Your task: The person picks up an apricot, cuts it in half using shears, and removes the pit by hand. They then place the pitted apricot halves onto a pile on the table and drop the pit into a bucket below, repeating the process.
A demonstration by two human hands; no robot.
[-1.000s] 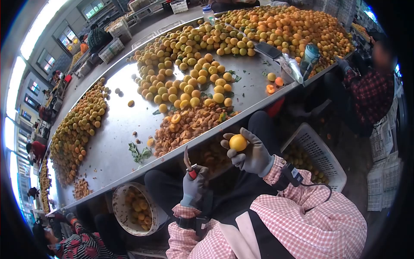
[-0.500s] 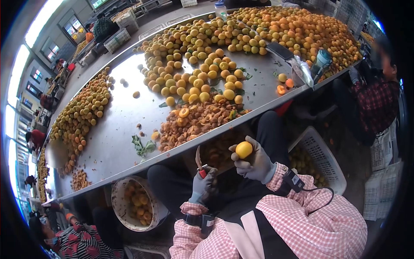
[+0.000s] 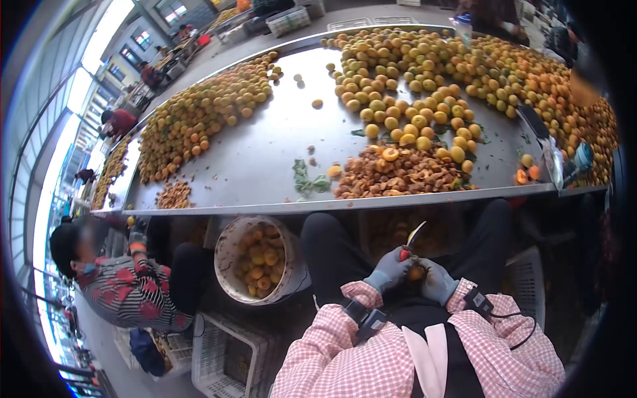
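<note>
My left hand point(image 3: 390, 272) is closed around the red handle of a small knife point(image 3: 416, 233), its curved blade pointing up and to the right. Close beside it, my right hand point(image 3: 438, 282) is closed on an apricot point(image 3: 416, 272), which is partly hidden between the two hands. Both hands wear grey gloves and are together over my lap, below the table edge. A white bucket point(image 3: 298, 270) of apricots stands to the left of my knees. On the table in front of me lies a heap of brown apricot stones point(image 3: 371, 178).
The metal table point(image 3: 265, 156) bears whole apricots point(image 3: 411, 123) and another heap point(image 3: 192, 123) at left. A phone point(image 3: 533, 121) and bottle point(image 3: 582, 158) lie at right. A person point(image 3: 133, 285) sits at left beside a white crate point(image 3: 222, 381).
My view has swung to the left. My hands have come together, and the apricot, held up and apart before, is now down beside the knife hand.
</note>
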